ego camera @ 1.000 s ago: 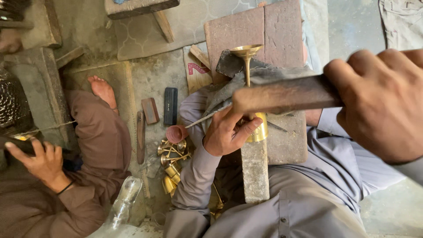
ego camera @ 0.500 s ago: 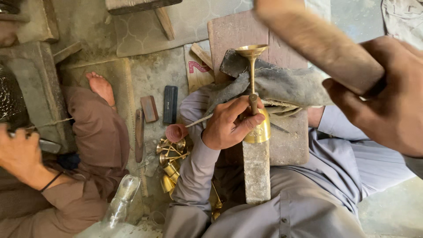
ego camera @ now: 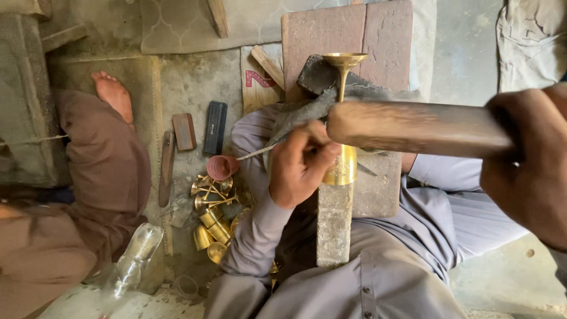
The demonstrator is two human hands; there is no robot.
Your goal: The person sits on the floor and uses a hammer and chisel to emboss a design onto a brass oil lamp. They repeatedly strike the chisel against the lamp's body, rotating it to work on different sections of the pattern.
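The left hand [ego camera: 301,168] is curled around a brass goblet [ego camera: 342,118], fingers pinching a thin chisel [ego camera: 260,152] against its cup. The goblet lies along a stone block [ego camera: 333,221] between the person's knees, its foot pointing away from them, with a grey cloth [ego camera: 322,100] bunched around the stem. The right hand [ego camera: 528,171] is clenched tight on a wooden mallet [ego camera: 413,127], whose head hangs just above the left hand and the goblet's cup.

On the floor to the left of the grey sleeve sits a small reddish cup [ego camera: 222,167], and just below it a heap of brass pieces [ego camera: 209,215]. A dark flat bar [ego camera: 215,127] and a small brown block [ego camera: 184,131] lie beside them. Further left another person sits in brown clothes, one bare foot [ego camera: 113,93] showing. A clear plastic bottle [ego camera: 133,257] lies near that person's leg.
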